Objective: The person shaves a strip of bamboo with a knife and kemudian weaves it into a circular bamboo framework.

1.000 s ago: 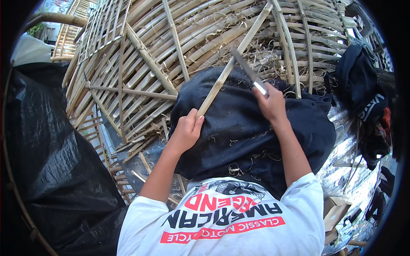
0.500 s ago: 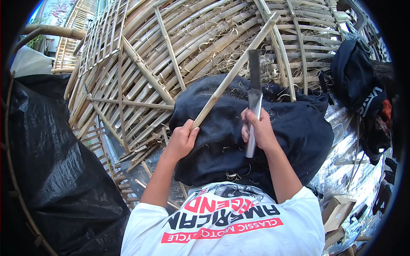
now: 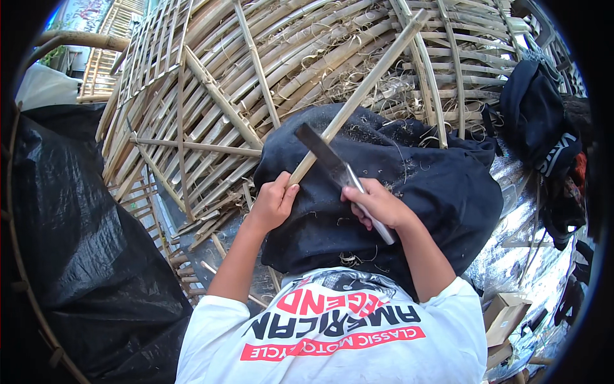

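Diagonally, a pale bamboo strip (image 3: 366,86) runs up and to the right from the fingers of the left hand (image 3: 274,203), its long axis crossed by the dark blade of a knife (image 3: 340,168) held in the right hand (image 3: 378,205). The crossing lies just beyond the left thumb, with the blade's end reaching past the strip on its left side; whether the edge touches the bamboo cannot be told from this angle. The left hand, nearer to the strip, has its fingers closed around the lower end. The right hand's fingers are wrapped around the knife's bright metal handle, whose butt juts out toward the lower right. Beneath both hands spreads black cloth (image 3: 441,192), flecked with curled shavings (image 3: 348,259), next to the person's white printed T-shirt (image 3: 211,333). Farther out, split bamboo slats (image 3: 342,54) fill the background. A black tarp (image 3: 77,224) covers the left side; a dark garment (image 3: 531,102) and a cardboard box (image 3: 508,315) appear at right.
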Motion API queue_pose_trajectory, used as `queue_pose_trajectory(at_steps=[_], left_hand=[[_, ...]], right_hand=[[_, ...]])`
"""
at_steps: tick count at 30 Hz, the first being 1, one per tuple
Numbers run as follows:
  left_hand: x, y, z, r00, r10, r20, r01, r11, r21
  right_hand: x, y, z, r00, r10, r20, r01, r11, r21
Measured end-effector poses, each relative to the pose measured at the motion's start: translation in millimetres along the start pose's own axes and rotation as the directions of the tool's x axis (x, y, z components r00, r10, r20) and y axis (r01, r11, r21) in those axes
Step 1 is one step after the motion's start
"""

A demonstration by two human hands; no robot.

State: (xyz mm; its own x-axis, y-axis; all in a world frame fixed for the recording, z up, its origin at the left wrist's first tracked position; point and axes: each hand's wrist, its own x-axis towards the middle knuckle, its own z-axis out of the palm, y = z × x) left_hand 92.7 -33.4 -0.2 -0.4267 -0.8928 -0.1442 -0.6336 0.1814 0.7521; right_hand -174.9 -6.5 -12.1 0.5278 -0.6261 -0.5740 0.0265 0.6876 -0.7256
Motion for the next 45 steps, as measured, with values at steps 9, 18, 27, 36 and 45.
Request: queue_pose_trajectory(at_steps=[9, 18, 27, 36, 45], left_hand=[[1, -1, -3, 1.000, 0.005, 0.006, -0.005, 0.998, -0.066], [3, -1, -3, 0.999, -0.029, 0.018, 0.030, 0.996, -0.087], [1, -1, 2, 0.999, -0.036, -0.023, 0.033, 0.995, -0.097], [3, 3, -4, 0.998, -0.066, 0.001, 0.066, 0.994, -0.086], [2, 7, -3, 0.997, -0.070, -0.019, 0.069, 0.994, -0.087]], right_hand=[[-3, 3, 2, 0.976, -0.106, -0.189, 0.133, 0.981, 0.140], [-8, 0, -2, 0.957, -0.122, -0.263, 0.128, 0.992, 0.005], [-2, 3, 8, 0.598, -0.760, -0.256, 0.181, 0.439, -0.880], [5, 0, -16, 0.577, -0.800, -0.164, 0.116, 0.279, -0.953], [10, -4, -35, 0.451, -0.772, -0.448, 0.010, 0.506, -0.862]])
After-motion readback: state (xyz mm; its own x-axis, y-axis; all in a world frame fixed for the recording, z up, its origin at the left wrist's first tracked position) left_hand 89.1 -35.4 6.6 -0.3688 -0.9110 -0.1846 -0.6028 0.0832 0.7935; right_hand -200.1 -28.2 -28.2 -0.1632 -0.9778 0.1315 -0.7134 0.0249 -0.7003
